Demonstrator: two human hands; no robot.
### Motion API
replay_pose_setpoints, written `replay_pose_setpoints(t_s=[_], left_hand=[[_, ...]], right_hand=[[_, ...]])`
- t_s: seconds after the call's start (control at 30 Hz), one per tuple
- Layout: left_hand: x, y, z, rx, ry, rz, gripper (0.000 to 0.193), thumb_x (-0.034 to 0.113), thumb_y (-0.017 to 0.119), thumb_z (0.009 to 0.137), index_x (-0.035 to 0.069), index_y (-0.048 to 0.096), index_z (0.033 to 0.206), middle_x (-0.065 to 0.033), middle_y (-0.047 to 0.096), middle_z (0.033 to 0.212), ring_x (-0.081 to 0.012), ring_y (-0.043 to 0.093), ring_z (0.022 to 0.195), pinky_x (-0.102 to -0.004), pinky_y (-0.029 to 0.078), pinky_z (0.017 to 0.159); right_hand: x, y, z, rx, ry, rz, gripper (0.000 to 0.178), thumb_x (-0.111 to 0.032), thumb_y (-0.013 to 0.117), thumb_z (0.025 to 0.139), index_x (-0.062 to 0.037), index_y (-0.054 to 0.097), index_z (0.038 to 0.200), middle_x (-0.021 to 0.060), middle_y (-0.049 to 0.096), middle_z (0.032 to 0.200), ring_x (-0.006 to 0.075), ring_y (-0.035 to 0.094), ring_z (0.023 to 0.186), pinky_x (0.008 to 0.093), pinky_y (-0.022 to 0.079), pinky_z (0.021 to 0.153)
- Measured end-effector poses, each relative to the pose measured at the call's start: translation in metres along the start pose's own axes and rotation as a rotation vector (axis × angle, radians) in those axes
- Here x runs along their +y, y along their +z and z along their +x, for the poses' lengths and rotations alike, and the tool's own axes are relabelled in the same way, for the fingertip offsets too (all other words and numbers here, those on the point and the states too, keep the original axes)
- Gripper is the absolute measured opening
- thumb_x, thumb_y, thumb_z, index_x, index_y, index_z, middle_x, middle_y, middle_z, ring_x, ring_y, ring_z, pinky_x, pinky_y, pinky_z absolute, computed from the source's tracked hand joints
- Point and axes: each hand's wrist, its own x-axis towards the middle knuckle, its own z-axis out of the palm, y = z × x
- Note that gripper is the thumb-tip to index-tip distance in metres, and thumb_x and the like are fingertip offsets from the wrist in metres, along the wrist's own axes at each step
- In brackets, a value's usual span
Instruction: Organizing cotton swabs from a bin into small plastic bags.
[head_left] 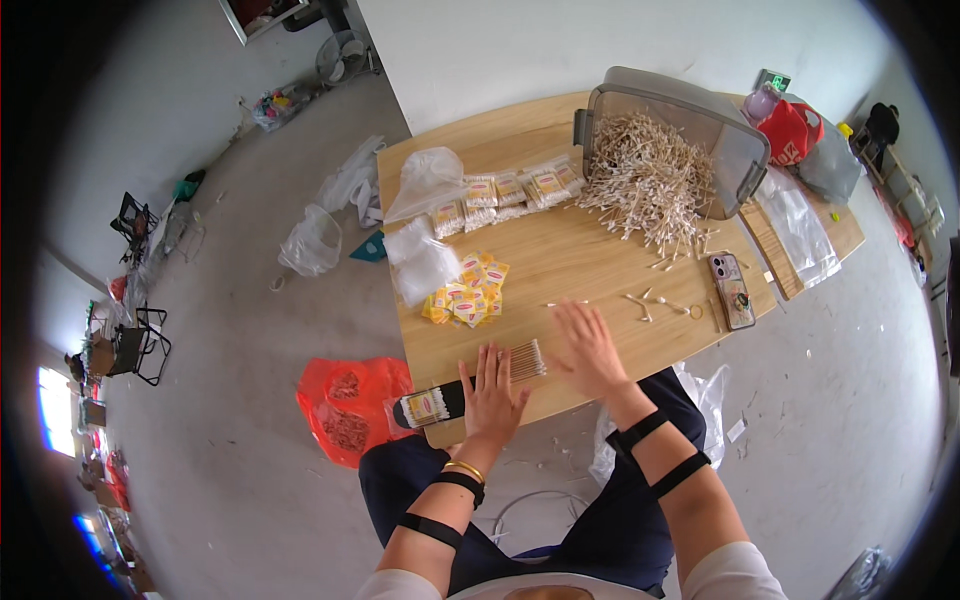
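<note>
My left hand [490, 398] lies palm down near the table's front edge, fingers outstretched, touching the left end of a neat row of cotton swabs [526, 360]. Beneath and left of that hand runs a black strip [453, 397], partly hidden. On its left end rests a filled clear pack of cotton swabs [424, 407] with a yellow-and-white label. My right hand [590, 350] is just right of the row, fingers extended and holding nothing. Farther back lies a pile of yellow-and-white label cards [470, 292], beside a stack of clear plastic bags [421, 262].
A tipped grey tub [745, 152] spills loose cotton swabs [650, 180] over the back right. Several filled packs [510, 190] line the table's rear. A phone [732, 290] lies at the right, near scattered swabs [646, 304]. A red bag [345, 410] sits by the left front corner.
</note>
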Motion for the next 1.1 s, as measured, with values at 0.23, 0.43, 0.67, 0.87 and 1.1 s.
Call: replay_pose_setpoints(t_s=[0.23, 0.43, 0.67, 0.87, 1.1], left_hand=[[-0.001, 0.005, 0.0, 0.098, 0.002, -0.218, 0.078, 0.056, 0.035, 0.102, 0.001, 0.023, 0.157, -0.018, 0.021, 0.165, -0.0314, 0.014, 0.154, -0.0585, 0.004, 0.123], [-0.001, 0.01, 0.0, 0.091, -0.08, -0.079, 0.087, 0.061, 0.031, 0.1, -0.006, 0.022, 0.155, -0.0226, 0.02, 0.163, -0.0346, 0.014, 0.154, -0.0575, 0.005, 0.124], [-0.003, 0.01, -0.002, 0.112, -0.055, -0.102, 0.092, 0.065, 0.029, 0.1, -0.008, 0.019, 0.155, -0.0242, 0.018, 0.164, -0.0349, 0.011, 0.155, -0.0563, 0.003, 0.124], [-0.007, 0.007, -0.006, 0.06, -0.032, -0.082, 0.093, 0.064, 0.028, 0.1, -0.011, 0.018, 0.154, -0.0264, 0.016, 0.164, -0.0365, 0.007, 0.155, -0.0563, 0.0, 0.123], [-0.002, 0.007, -0.004, 0.067, -0.023, -0.074, 0.096, 0.064, 0.031, 0.1, -0.013, 0.015, 0.154, -0.028, 0.013, 0.164, -0.0375, 0.006, 0.155, -0.0576, -0.001, 0.123]], right_hand=[[-0.034, 0.03, -0.014, -0.011, -0.086, 0.041, 0.078, -0.045, 0.06, 0.091, -0.0051, 0.036, 0.153, 0.0169, 0.032, 0.161, 0.0323, 0.024, 0.151, 0.0492, 0.015, 0.124], [-0.045, 0.037, -0.028, -0.018, -0.094, -0.007, 0.079, -0.049, 0.056, 0.092, -0.005, 0.035, 0.154, 0.0165, 0.03, 0.162, 0.0307, 0.022, 0.153, 0.0491, 0.013, 0.125], [-0.047, 0.038, -0.028, -0.015, -0.087, -0.033, 0.08, -0.05, 0.054, 0.092, -0.0044, 0.034, 0.154, 0.0161, 0.029, 0.162, 0.0302, 0.022, 0.153, 0.049, 0.013, 0.125], [-0.048, 0.035, -0.028, -0.031, -0.083, -0.016, 0.081, -0.049, 0.055, 0.091, -0.0045, 0.033, 0.155, 0.0173, 0.027, 0.163, 0.0308, 0.021, 0.153, 0.0493, 0.013, 0.125], [-0.048, 0.041, -0.028, -0.023, -0.098, -0.052, 0.079, -0.048, 0.053, 0.092, -0.0037, 0.033, 0.155, 0.0205, 0.025, 0.163, 0.034, 0.019, 0.153, 0.0512, 0.013, 0.125]])
